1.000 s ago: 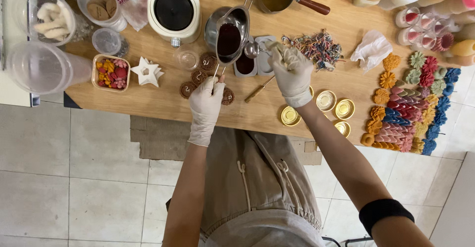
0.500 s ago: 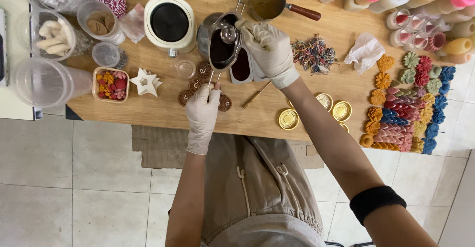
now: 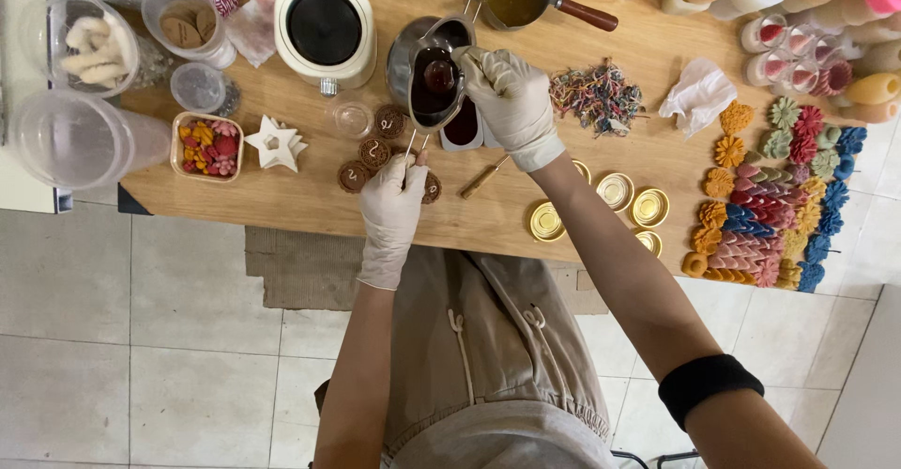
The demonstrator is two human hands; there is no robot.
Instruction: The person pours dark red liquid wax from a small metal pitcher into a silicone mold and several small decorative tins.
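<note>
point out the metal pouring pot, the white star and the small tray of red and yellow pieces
metal pouring pot [image 3: 405, 56], head view, on its left wall
white star [image 3: 279, 142], head view, on its middle
small tray [image 3: 175, 146], head view, on its left rim

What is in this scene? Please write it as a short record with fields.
setting: wooden table seen from above
left hand: gloved, fingers pinching a thin stick at the round brown moulds
right hand: gloved, holding a small spoon over the metal pouring pot of dark red liquid
nearby: white electric heater, gold tin lids, coloured flower shapes, white star dish
</note>
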